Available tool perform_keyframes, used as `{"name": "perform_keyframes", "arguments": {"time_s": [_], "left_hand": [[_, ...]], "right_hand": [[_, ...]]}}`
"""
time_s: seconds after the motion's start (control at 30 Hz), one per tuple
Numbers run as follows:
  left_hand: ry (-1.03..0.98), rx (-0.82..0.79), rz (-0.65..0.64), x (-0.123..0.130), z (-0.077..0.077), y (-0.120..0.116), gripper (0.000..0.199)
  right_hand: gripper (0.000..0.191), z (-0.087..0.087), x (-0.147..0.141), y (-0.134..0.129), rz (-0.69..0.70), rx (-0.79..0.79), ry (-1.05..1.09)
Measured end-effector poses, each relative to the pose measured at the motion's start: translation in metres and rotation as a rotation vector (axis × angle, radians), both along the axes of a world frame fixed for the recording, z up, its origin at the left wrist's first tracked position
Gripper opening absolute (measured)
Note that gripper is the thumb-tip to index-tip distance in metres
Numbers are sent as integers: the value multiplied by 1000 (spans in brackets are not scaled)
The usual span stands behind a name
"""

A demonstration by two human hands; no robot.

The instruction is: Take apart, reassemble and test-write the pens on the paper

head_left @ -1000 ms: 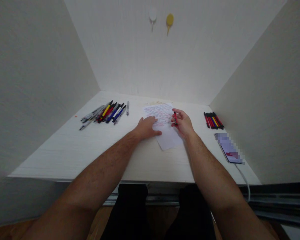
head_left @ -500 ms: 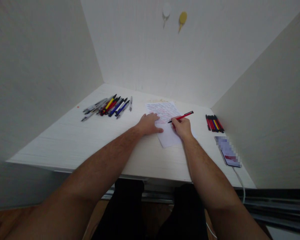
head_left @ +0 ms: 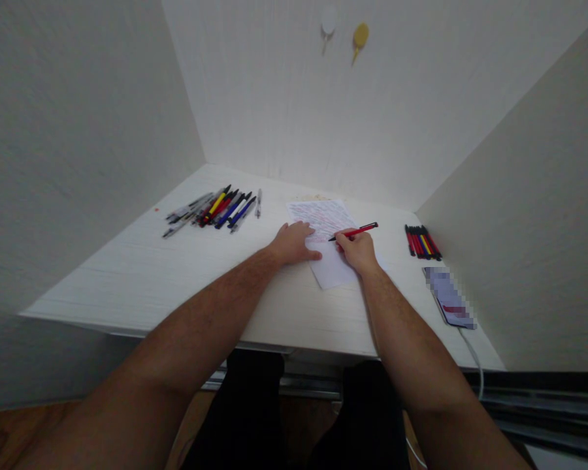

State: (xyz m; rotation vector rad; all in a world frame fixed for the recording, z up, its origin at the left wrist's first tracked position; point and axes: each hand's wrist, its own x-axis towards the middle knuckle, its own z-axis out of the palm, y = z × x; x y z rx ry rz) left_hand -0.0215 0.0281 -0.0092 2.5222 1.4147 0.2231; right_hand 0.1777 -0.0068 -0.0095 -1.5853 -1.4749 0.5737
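A red pen (head_left: pixel 365 229) sits in the right hand (head_left: pixel 359 250), its fingers closed around the lower barrel in a writing grip. The black tip points down and left of those fingertips at the paper (head_left: pixel 330 271); whether it touches is too small to tell. The paper lies beneath both hands. Beyond the fingers, its far part is filled with rows of bluish and reddish marks, reaching down about level with the pen tip; nearer than the fingers it looks blank. By that, the far part seems done and the near part unmarked.

The left hand (head_left: pixel 293 243) lies flat at the paper's left edge, thumb spread from the fingers, grasping nothing.

Farther left of the left fingers is a loose heap of pens (head_left: pixel 220 207), clear and coloured ones crossing each other, with one clear pen (head_left: pixel 259 203) just beside it. Well right of the right fingers, a smaller group of pens (head_left: pixel 423 242) lies side by side, mostly red; nearer than that group is a phone (head_left: pixel 443 287) with a white cable (head_left: pixel 477 365).
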Motion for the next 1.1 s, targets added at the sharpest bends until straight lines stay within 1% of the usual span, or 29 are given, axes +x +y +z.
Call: {"name": "perform_keyframes", "arguments": {"time_s": [0.1, 0.27, 0.33, 0.43, 0.7, 0.87, 1.1], "left_hand": [[-6, -3, -3, 0, 1, 0, 87], [-3, -13, 4, 0, 1, -1, 88], [-7, -9, 3, 0, 1, -1, 87], [-5, -6, 4, -1, 2, -2, 86], [4, -20, 14, 0, 7, -4, 87], [11, -8, 4, 0, 6, -3, 85], [4, -14, 4, 0, 4, -2, 86]], "right_hand": [[28, -1, 0, 0, -68, 11, -17], [26, -1, 2, 2, -122, 9, -53], [26, -1, 2, 2, -122, 22, -51], [27, -1, 1, 1, -73, 11, -43], [26, -3, 4, 5, -187, 31, -117], [27, -2, 4, 4, -152, 10, -98], [25, -2, 4, 5, -237, 16, -121]]}}
